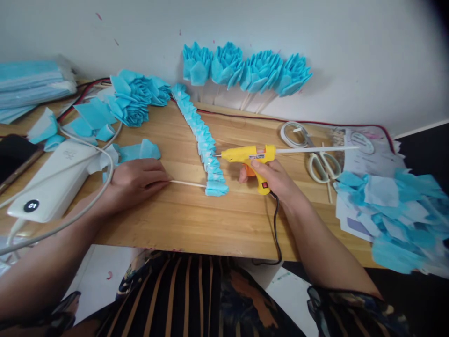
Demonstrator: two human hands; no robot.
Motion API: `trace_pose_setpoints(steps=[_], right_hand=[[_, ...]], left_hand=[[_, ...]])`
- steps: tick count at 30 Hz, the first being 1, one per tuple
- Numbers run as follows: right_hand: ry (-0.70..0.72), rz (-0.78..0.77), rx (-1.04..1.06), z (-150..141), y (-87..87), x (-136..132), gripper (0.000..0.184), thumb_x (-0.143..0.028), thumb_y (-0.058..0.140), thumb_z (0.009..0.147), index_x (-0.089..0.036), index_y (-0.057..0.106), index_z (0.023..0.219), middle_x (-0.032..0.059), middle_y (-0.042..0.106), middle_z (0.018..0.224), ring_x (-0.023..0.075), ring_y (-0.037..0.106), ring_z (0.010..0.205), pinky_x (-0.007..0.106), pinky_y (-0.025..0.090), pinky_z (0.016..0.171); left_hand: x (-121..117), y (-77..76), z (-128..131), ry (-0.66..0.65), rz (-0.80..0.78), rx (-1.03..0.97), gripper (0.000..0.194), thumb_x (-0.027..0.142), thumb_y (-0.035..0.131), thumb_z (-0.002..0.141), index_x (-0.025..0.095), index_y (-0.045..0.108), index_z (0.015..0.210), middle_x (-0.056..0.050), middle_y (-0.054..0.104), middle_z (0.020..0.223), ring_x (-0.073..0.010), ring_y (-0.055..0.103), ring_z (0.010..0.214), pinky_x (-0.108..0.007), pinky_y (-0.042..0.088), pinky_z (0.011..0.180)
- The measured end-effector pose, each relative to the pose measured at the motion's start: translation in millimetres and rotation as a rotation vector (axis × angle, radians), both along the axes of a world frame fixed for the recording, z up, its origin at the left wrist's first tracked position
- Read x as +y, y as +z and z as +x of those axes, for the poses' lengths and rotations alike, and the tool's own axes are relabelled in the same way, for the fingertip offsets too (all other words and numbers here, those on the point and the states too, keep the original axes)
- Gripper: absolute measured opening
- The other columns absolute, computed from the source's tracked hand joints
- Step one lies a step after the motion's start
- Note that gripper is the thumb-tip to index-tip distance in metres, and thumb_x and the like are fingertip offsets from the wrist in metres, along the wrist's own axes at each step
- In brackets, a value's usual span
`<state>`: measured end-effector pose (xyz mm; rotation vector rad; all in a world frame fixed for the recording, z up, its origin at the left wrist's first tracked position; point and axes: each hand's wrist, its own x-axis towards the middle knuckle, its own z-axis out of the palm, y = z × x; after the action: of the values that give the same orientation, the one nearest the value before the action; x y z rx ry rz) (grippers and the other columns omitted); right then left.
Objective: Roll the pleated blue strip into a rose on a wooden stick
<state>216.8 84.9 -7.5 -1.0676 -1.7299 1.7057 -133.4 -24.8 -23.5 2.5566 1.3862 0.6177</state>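
My right hand (277, 180) grips a yellow hot glue gun (250, 157) by its handle, nozzle aimed left at a long strip of folded blue paper petals (203, 138) lying on the wooden table (189, 224). A white glue stick (315, 150) pokes out of the gun's back. My left hand (135, 180) is closed on a thin white stick (187, 183) whose far end meets the near end of the petal strip. The gun's black cord (275, 229) drops over the table's front edge.
Finished blue paper flowers (245, 68) lean against the wall. More blue flowers (135, 96) lie at back left, a white power bank (52, 180) with cables at left, scissors (324, 164) and tape (293, 133) at right, blue paper scraps (396, 210) far right.
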Motion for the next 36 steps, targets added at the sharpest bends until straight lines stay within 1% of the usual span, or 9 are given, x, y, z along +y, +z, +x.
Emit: trace_pose_setpoints(steps=[9, 17, 20, 28, 36], right_hand=[[0.002, 0.0, 0.022, 0.9, -2.5, 1.3, 0.056, -0.075, 0.071, 0.083, -0.019, 0.075, 0.074, 0.005, 0.072, 0.069, 0.017, 0.069, 0.07, 0.029, 0.057, 0.071], [-0.009, 0.013, -0.018, 2.7, -2.4, 1.1, 0.056, -0.073, 0.069, 0.086, -0.019, 0.076, 0.074, 0.0062, 0.075, 0.075, 0.017, 0.069, 0.071, 0.029, 0.055, 0.07], [-0.015, 0.011, -0.018, 2.8, -3.8, 1.1, 0.055, -0.072, 0.069, 0.086, -0.019, 0.076, 0.075, 0.006, 0.075, 0.076, 0.017, 0.069, 0.071, 0.029, 0.055, 0.069], [0.008, 0.015, -0.042, 2.1, -3.4, -0.5, 0.056, -0.073, 0.067, 0.087, -0.018, 0.074, 0.074, 0.0057, 0.074, 0.074, 0.0165, 0.067, 0.069, 0.029, 0.052, 0.066], [-0.012, -0.008, 0.012, -0.1, -4.0, -0.7, 0.053, -0.07, 0.071, 0.087, -0.019, 0.072, 0.075, 0.0035, 0.072, 0.073, 0.0141, 0.065, 0.065, 0.028, 0.052, 0.065]], left_hand=[[-0.1, 2.3, 2.1, -0.021, 0.002, -0.036, 0.033, 0.029, 0.051, 0.107, 0.02, 0.077, 0.089, -0.005, 0.073, 0.088, -0.0158, 0.067, 0.08, -0.025, 0.048, 0.069], [-1.7, -0.6, 0.6, -0.036, 0.054, -0.03, 0.028, 0.027, 0.055, 0.107, 0.019, 0.077, 0.09, -0.004, 0.073, 0.088, -0.0147, 0.068, 0.079, -0.024, 0.047, 0.068], [-2.0, -0.6, 0.7, -0.04, 0.045, -0.028, 0.029, 0.027, 0.054, 0.107, 0.018, 0.076, 0.089, -0.004, 0.073, 0.088, -0.0143, 0.068, 0.078, -0.024, 0.047, 0.068], [-3.0, -1.5, 0.0, -0.025, 0.004, -0.04, 0.03, 0.03, 0.053, 0.107, 0.021, 0.078, 0.093, -0.004, 0.073, 0.087, -0.014, 0.068, 0.078, -0.023, 0.048, 0.067], [-2.5, -3.7, -1.5, -0.034, -0.009, -0.052, 0.028, 0.03, 0.055, 0.106, 0.022, 0.079, 0.094, -0.004, 0.072, 0.086, -0.015, 0.068, 0.078, -0.024, 0.048, 0.068]])
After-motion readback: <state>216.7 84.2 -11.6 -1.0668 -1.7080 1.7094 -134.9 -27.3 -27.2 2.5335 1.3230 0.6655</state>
